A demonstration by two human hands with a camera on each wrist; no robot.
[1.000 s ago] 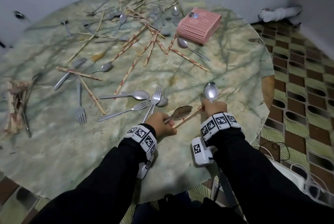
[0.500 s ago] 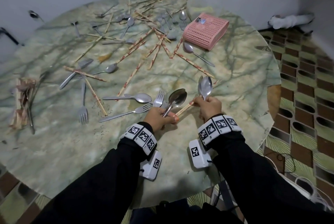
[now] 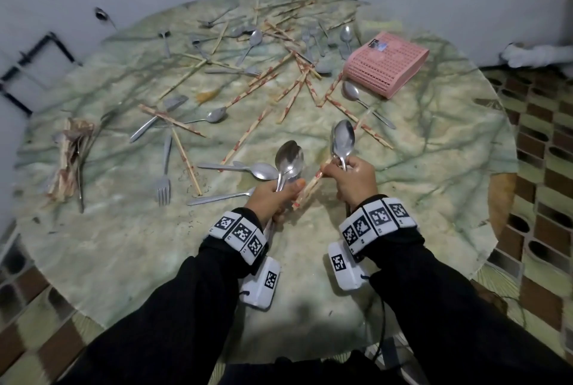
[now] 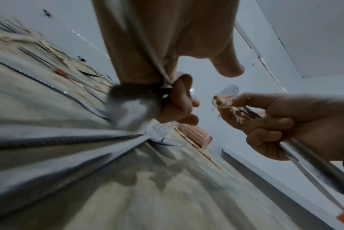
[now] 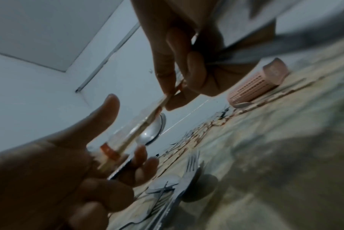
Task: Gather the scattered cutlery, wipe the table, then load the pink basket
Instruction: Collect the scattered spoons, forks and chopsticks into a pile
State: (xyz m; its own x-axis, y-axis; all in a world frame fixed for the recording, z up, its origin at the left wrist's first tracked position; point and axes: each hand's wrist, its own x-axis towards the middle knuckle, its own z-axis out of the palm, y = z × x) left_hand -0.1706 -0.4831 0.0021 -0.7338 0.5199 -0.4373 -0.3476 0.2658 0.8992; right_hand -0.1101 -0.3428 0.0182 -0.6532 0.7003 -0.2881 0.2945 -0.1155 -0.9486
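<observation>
I see the round green-marbled tabletop [image 3: 434, 142] filling most of the head view, strewn with steel spoons, forks and paper-wrapped chopsticks. At its far right lies the pink perforated plastic basket [image 3: 387, 69], tipped on its side, with a loose steel spoon [image 3: 352, 91] just beside its near edge. A bundle of wrapped chopsticks [image 3: 66, 164] sits at the left rim. My left hand [image 3: 273, 198] is closed around the handles of steel spoons [image 3: 290, 158], bowls pointing up – a fork [image 5: 192, 165] lies just beyond it on the tabletop. My right hand [image 3: 356, 179] grips another pair of upright spoons [image 3: 343, 141] and pinches one end of a paper-wrapped chopstick [image 3: 310, 189] – its red-banded end reaches the left hand's fingers [image 5: 141, 155].
</observation>
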